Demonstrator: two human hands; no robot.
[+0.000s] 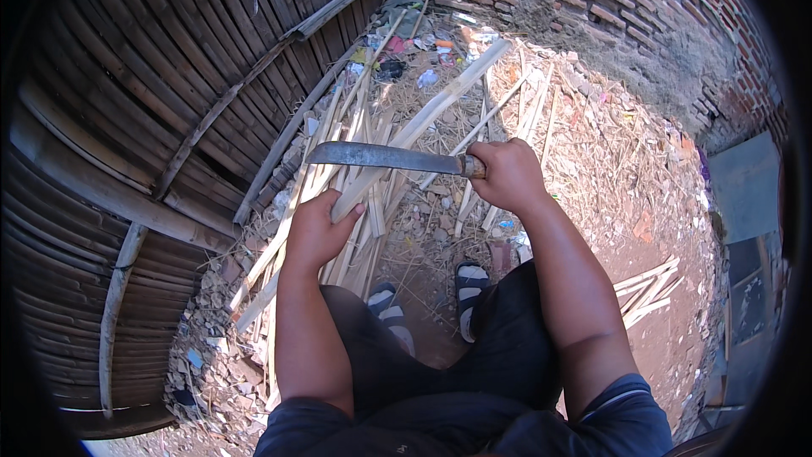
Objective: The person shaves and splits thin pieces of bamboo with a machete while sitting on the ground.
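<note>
My right hand (512, 174) is closed round the wooden handle of a machete (381, 156). Its long grey blade points left and lies across a pale, split bamboo strip (452, 97), and I cannot tell if the edge touches it. Below the blade, my left hand (318, 230) grips that strip, thumb on its near side. The strip slants from the lower left, past my left forearm, up to the far middle. Under and beside it lies a loose heap of bamboo strips (365, 241) on the ground, partly hidden by my left hand and forearm.
A bamboo slat wall (127, 101) rises at the left, and a brick wall (609, 0) closes the far side. Rubble, shavings and litter cover the ground. A small pile of short strips (650, 289) lies at the right. My sandalled feet (472, 288) stand close below the work.
</note>
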